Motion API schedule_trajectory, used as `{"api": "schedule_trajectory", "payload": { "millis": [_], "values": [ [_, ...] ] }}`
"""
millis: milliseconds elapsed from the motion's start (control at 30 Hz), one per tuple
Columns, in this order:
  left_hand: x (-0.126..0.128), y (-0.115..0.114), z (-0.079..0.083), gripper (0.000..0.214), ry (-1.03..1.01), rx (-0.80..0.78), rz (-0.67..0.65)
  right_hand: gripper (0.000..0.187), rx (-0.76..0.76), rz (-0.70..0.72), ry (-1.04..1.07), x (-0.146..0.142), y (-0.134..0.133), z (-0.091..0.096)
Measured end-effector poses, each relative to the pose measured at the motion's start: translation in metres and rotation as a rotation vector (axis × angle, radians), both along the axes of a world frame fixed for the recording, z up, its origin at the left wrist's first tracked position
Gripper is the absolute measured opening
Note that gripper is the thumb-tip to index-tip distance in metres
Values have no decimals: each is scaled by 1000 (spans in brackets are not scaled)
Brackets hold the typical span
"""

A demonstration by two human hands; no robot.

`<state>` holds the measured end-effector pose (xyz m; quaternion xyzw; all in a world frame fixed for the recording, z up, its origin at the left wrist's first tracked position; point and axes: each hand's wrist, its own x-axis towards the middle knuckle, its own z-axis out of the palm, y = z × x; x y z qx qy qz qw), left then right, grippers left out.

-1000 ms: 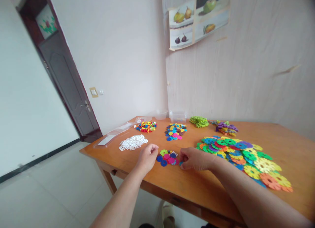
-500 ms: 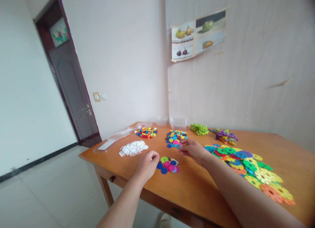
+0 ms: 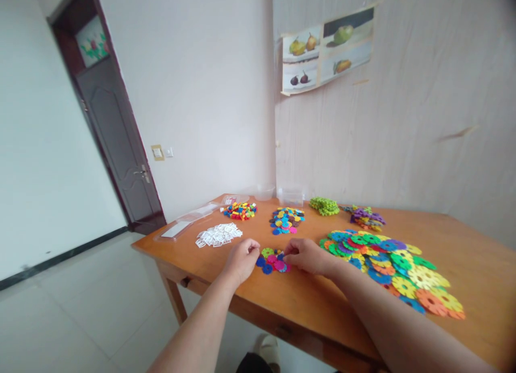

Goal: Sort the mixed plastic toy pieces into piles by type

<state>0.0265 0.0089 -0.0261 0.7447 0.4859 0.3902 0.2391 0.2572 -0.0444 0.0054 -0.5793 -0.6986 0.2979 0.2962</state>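
Pink and blue discs (image 3: 278,265), wooden table (image 3: 300,298), left fingers (image 3: 251,244) and right fingers (image 3: 293,249) curled alongside, grasp unclear

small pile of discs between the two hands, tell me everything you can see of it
The small pile is a loose, overlapping cluster of thin round discs, plastic by their look, with notched rims. A lime-green disc lies toward the far side, pink ones in the middle, dark blue ones at the left. It rests low on the wooden table, between the left hand and the right hand, which hides part of its right side; whether either touches it is unclear.
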Motion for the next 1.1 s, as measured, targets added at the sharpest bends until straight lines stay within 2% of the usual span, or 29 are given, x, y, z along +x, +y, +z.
{"api": "schedule_trajectory", "payload": {
  "millis": [200,467,600,767,867,933,1033,1100],
  "values": [
    [0,1,-2,15,19,-7,-14,22,121,92,-230,-14,-3,-8],
    [2,0,1,13,39,6,-6,14,218,94,-373,-20,-9,4],
    [2,0,2,12,56,32,-31,14,280,58,-508,-25,-16,8],
    [2,-3,4,13,54,45,-33,13,261,-11,-599,-31,-21,10],
    [3,-3,4,14,45,39,-28,14,273,-44,-545,-30,-16,12],
    [3,-3,3,14,37,34,-23,14,254,-91,-397,-26,-7,14],
    [4,-3,3,13,41,37,-19,16,52,-212,-3,-18,14,16],
    [4,-3,3,15,51,47,-17,17,-86,-265,167,-12,32,18]
  ]
}}
